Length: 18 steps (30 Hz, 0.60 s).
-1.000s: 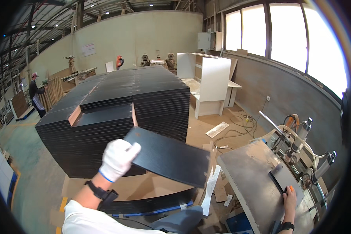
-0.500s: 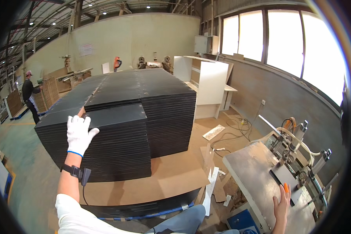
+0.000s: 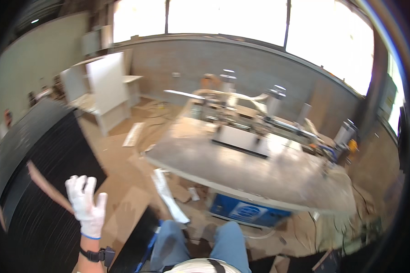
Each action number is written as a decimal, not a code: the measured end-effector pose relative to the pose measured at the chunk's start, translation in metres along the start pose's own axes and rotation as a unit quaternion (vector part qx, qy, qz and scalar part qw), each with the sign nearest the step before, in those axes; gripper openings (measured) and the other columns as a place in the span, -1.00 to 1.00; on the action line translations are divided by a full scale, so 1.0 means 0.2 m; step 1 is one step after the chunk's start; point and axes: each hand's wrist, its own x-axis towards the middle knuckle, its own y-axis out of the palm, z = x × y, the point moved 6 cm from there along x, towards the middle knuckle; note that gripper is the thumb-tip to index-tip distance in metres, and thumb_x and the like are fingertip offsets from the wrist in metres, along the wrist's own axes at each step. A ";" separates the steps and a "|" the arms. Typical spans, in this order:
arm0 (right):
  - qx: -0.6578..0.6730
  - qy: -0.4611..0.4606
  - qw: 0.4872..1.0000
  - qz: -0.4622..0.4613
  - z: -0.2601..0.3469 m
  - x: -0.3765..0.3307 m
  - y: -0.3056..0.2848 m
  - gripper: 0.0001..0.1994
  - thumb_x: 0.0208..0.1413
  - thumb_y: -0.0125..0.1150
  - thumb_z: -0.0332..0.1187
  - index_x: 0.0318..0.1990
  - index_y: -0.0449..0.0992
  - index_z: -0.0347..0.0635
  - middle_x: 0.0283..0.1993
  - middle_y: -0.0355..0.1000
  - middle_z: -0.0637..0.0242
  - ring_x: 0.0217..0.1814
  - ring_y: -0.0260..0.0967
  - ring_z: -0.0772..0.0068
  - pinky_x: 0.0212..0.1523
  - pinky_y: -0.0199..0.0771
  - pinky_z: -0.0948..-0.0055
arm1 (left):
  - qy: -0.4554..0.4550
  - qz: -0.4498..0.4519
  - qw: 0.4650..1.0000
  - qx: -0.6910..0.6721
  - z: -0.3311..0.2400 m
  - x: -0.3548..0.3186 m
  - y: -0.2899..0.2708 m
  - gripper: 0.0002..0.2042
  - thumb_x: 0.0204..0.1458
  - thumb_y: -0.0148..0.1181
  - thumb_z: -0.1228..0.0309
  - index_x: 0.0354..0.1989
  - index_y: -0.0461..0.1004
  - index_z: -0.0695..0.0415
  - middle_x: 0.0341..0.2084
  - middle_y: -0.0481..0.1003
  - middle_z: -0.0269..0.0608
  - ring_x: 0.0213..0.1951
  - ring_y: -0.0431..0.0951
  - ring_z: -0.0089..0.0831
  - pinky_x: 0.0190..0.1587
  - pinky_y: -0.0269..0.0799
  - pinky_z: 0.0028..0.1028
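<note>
My left hand (image 3: 85, 207), in a white glove with a blue cuff, is raised at the lower left with its fingers spread and thumb apart. It is in front of the tall stack of black panels (image 3: 45, 157). A narrow bare-wood edge (image 3: 50, 187) runs from the stack to behind the gloved fingers; whether the glove touches it, I cannot tell. My right hand is out of the picture. A dark panel with a pale shiny top (image 3: 241, 140) lies on the metal-topped machine table (image 3: 278, 175), under the clamping cylinders (image 3: 274, 102).
White cabinet-like panels (image 3: 105, 86) stand by the wall beyond the stack. A white strip (image 3: 171, 198) and offcuts lie on the floor between stack and table. Cables (image 3: 157, 109) trail along the floor. A blue box (image 3: 228, 210) sits beneath the table.
The view has swung right, bringing the machine table to the middle and the stack to the left edge. My left hand has come off the stack's near edge; my right hand has left the view.
</note>
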 end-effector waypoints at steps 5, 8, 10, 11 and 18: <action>-0.072 -0.005 0.991 -0.113 -0.05 -0.01 0.23 0.02 -0.10 0.51 -0.01 0.48 0.04 -0.08 0.47 0.03 -0.17 0.53 -0.06 -0.16 0.42 0.08 -0.10 | 0.195 0.079 0.944 -0.256 -1.02 0.41 0.79 -0.64 -0.18 0.37 0.27 -0.17 0.52 0.08 -0.18 0.48 -0.19 0.03 0.35 -0.12 0.17 0.15 -0.07; -0.076 -0.172 0.923 -0.336 0.08 -0.03 0.23 -0.30 -0.06 0.35 -0.48 0.33 0.30 -0.16 0.29 0.31 -0.16 0.32 0.25 -0.20 0.25 0.28 -0.02 | 0.245 0.300 0.897 -0.216 -1.48 0.57 1.30 -0.55 -0.06 0.26 0.04 -0.05 0.54 0.04 0.02 0.48 -0.17 0.16 0.35 -0.15 0.25 0.12 -0.05; -0.054 -0.208 0.890 -0.402 0.12 -0.06 0.20 -0.43 -0.06 0.26 -0.55 0.21 0.45 -0.19 0.23 0.39 -0.08 0.28 0.32 -0.11 0.25 0.32 0.03 | 0.254 0.319 0.888 -0.214 -1.65 0.66 1.50 -0.52 -0.01 0.21 -0.04 -0.02 0.53 0.03 0.04 0.48 -0.16 0.17 0.36 -0.16 0.23 0.14 -0.06; -0.045 -0.230 0.874 -0.425 0.16 -0.07 0.18 -0.47 -0.05 0.23 -0.57 0.18 0.48 -0.19 0.20 0.43 -0.03 0.27 0.35 -0.06 0.24 0.33 0.04 | 0.235 0.365 0.881 -0.186 -1.70 0.69 1.61 -0.48 0.00 0.19 -0.09 0.01 0.51 0.04 0.04 0.47 -0.14 0.17 0.37 -0.15 0.23 0.16 -0.06; 0.232 -0.427 0.804 -0.344 0.80 0.14 -0.30 -0.57 0.00 0.23 -0.64 0.09 0.47 -0.31 0.09 0.48 -0.08 0.13 0.47 -0.12 0.14 0.43 0.16 | 0.132 0.384 0.899 -0.167 -1.70 0.75 1.80 -0.40 -0.03 0.23 -0.18 -0.06 0.54 0.12 -0.08 0.52 0.02 0.05 0.49 -0.06 0.11 0.41 -0.16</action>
